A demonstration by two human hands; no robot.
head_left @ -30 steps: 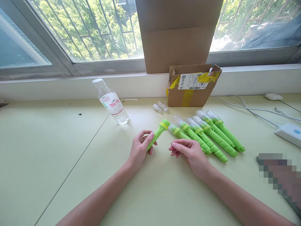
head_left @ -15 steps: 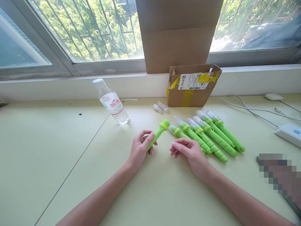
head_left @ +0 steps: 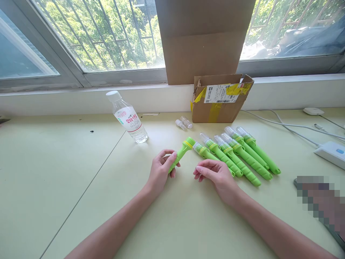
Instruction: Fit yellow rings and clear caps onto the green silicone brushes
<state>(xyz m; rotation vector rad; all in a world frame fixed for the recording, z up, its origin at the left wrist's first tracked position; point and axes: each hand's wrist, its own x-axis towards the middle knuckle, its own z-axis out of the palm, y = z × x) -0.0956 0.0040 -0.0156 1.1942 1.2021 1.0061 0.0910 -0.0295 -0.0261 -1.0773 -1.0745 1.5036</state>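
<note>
My left hand (head_left: pixel 161 170) grips the handle of a green silicone brush (head_left: pixel 182 151) whose uncovered bristle head points up and to the right. My right hand (head_left: pixel 217 175) rests on the table with its fingers loosely curled and nothing held, lying over the handle end of the nearest capped brush (head_left: pixel 202 151). To its right lies a row of several more green brushes (head_left: pixel 242 154) with clear caps on their heads. Two loose clear caps (head_left: pixel 183 123) lie farther back on the table.
A water bottle (head_left: pixel 126 117) stands at the back left. A small cardboard box (head_left: pixel 220 98) sits against the windowsill, with a larger box (head_left: pixel 202 39) above it. A white power strip (head_left: pixel 331 153) and cables (head_left: pixel 291 126) lie at the right. A blurred patch (head_left: pixel 320 198) covers the lower right.
My right hand's fingers have shifted slightly to the left over the nearest capped brush. The left hand and its brush have stayed still.
</note>
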